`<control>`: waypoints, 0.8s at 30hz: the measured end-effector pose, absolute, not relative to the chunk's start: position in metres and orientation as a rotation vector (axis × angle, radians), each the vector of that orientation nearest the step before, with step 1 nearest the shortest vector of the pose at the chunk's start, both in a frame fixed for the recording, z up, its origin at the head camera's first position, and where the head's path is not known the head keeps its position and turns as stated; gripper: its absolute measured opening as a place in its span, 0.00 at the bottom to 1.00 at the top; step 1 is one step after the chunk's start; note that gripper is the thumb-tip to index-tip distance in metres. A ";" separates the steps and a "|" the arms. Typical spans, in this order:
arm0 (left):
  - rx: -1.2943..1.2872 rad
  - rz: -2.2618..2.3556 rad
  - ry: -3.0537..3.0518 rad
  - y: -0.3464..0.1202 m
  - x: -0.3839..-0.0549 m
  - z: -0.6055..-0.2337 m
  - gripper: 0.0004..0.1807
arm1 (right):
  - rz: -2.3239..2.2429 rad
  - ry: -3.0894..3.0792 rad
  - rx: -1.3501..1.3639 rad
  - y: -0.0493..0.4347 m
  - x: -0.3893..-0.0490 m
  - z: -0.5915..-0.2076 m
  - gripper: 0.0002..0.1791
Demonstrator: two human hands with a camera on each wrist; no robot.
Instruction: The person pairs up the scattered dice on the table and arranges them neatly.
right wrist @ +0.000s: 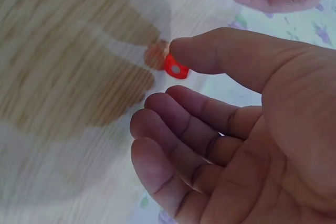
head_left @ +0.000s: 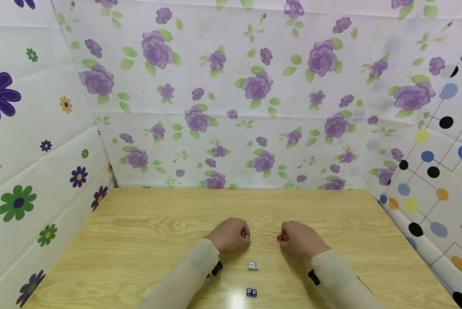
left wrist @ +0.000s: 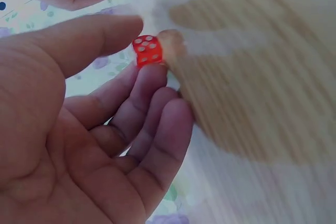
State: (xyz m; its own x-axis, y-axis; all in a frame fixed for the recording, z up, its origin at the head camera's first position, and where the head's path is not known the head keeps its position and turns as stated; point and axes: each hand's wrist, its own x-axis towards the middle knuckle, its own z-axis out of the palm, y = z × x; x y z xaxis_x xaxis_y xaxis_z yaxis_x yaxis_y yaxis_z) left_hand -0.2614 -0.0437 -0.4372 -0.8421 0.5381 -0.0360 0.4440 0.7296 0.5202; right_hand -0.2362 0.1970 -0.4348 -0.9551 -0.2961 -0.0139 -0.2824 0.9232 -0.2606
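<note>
My left hand (head_left: 230, 234) pinches a red die (left wrist: 147, 51) with white pips between thumb and fingers, just above or on the wooden table; I cannot tell whether it touches. Across a short gap, my right hand (head_left: 301, 237) holds another red die (right wrist: 176, 68) at its thumb tip, which covers part of it. The other fingers of both hands are curled loosely. Nearer to me, between the forearms, two white dice (head_left: 253, 266) sit side by side on the table. Closer still lies a pair of dark blue dice (head_left: 251, 292), also side by side.
The wooden table (head_left: 157, 210) is bordered at the back by a cloth with purple roses (head_left: 258, 86). Flowered cloth (head_left: 18, 163) hangs at the left and dotted cloth (head_left: 439, 189) at the right. Dark bands (head_left: 217, 268) are on the wrists.
</note>
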 end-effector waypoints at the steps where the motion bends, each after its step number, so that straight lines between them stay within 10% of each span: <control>1: 0.788 0.748 2.743 -0.044 -0.262 -0.437 0.05 | -0.399 3.028 -0.457 0.198 -0.235 -0.433 0.06; 24: 0.800 0.752 2.779 -0.040 -0.262 -0.439 0.02 | -0.374 3.087 -0.592 0.175 -0.244 -0.442 0.08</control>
State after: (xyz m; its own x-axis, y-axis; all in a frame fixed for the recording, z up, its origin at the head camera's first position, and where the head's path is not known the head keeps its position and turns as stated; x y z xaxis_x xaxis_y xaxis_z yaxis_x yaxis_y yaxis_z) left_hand -0.2625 -0.0400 -0.4391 -0.8457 0.5335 -0.0081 0.4566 0.7316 0.5062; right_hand -0.2440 0.1746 -0.4418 -0.9299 -0.3616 0.0677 -0.3673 0.9022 -0.2259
